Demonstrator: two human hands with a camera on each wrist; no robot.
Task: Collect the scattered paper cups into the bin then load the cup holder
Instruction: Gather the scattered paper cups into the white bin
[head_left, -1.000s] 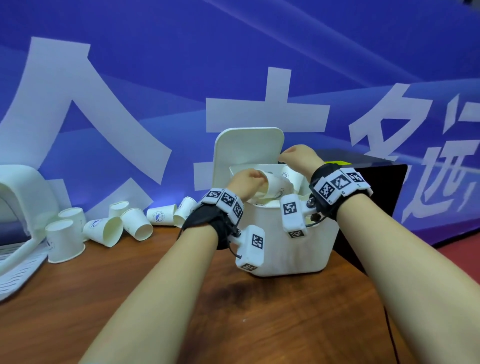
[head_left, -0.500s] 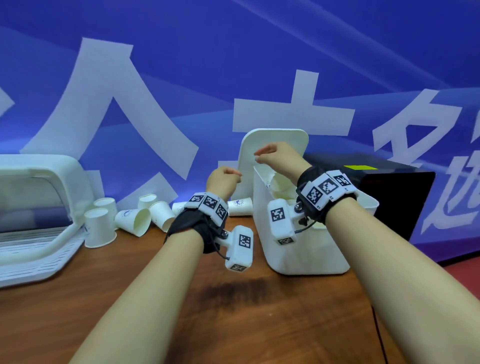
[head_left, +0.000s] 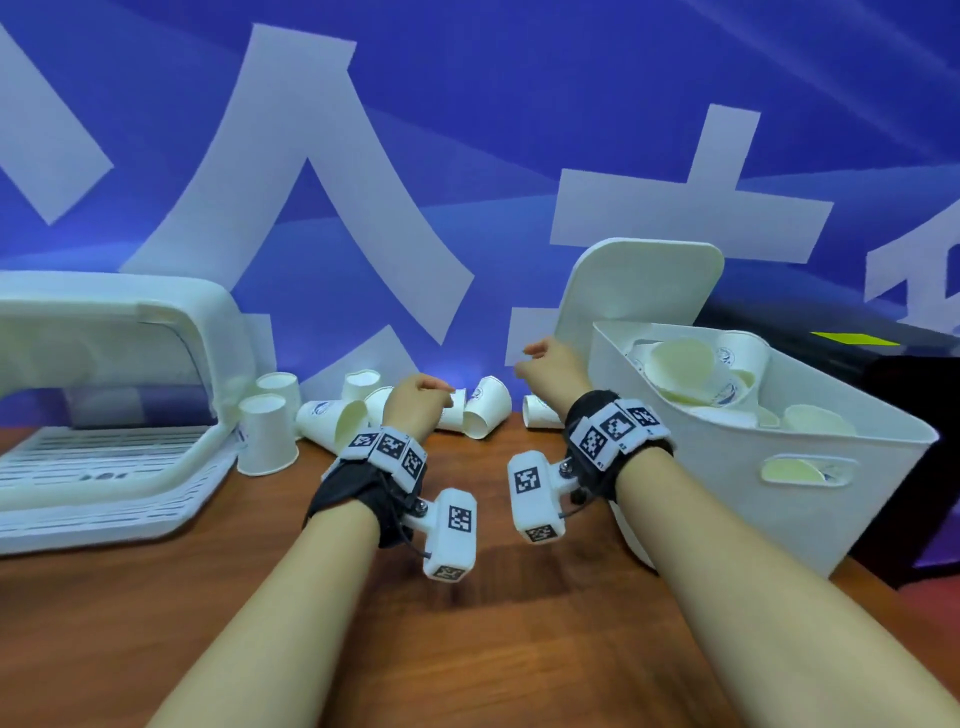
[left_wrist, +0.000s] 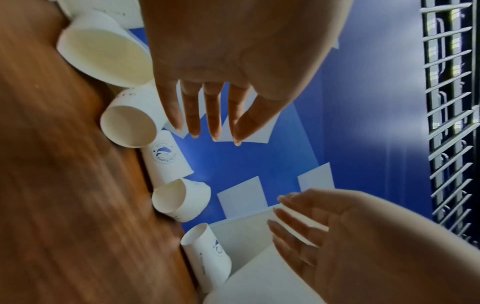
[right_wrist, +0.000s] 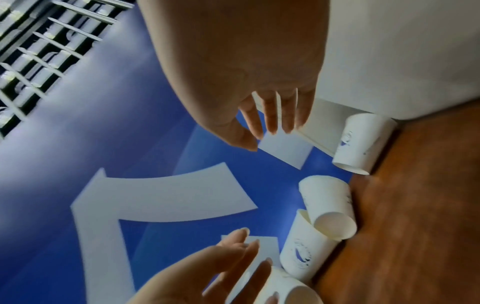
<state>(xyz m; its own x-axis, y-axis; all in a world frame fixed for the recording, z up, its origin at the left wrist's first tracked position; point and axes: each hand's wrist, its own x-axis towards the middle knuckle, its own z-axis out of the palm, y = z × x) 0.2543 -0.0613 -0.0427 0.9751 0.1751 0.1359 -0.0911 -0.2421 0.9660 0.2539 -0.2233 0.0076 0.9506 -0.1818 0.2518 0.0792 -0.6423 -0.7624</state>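
Several white paper cups lie and stand along the back wall: one upside down (head_left: 266, 437), one on its side (head_left: 332, 422), another on its side (head_left: 487, 410) and one by the bin (head_left: 540, 414). The white bin (head_left: 727, 499) at the right holds several cups. My left hand (head_left: 422, 396) hovers over the middle cups with fingers (left_wrist: 193, 115) straight and empty. My right hand (head_left: 541, 359) hangs just left of the bin, fingers (right_wrist: 271, 115) relaxed and empty. Nearby cups (left_wrist: 129, 125) (right_wrist: 327, 205) lie below the hands, untouched.
A white cup holder with a slatted tray (head_left: 104, 483) stands at the left on the brown wooden table (head_left: 467, 649). The bin's lid (head_left: 644, 291) leans on the blue banner wall behind. A black box (head_left: 904, 395) sits behind the bin.
Both hands have come out of the bin and moved left toward the cups by the wall. The cup the left hand held over the bin is gone from it.
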